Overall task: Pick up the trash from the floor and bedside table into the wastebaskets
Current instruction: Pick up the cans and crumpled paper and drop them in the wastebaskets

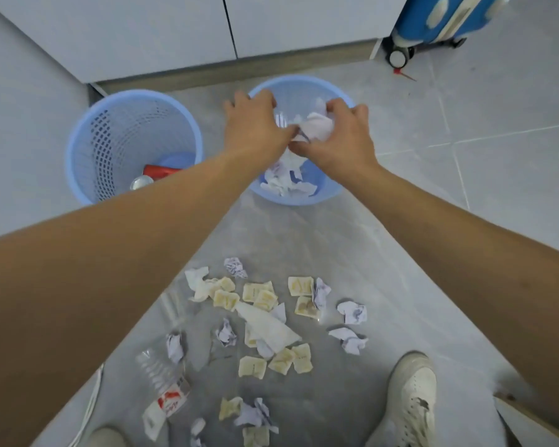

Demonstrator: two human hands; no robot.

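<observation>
Both hands meet above the right wastebasket [331, 191]: the right hand [339, 137] is curled around a crumpled white tissue [317, 127], and the left hand [255, 124] pinches the same wad from the other side. More crumpled paper [286, 180] lies inside that basket. Just beside it stands the left wastebasket [78, 156], holding a red packet [157, 171]. Nearer the person's white shoe [412, 398], the grey floor [304, 233] is strewn with paper scraps [352, 312], yellowish wrappers [300, 285] and a clear plastic bottle [158, 375].

You stood on a grey tiled floor [513, 162]; pale cabinet doors [162, 30] rose at twelve o'clock, a blue suitcase [446, 17] at one.
</observation>
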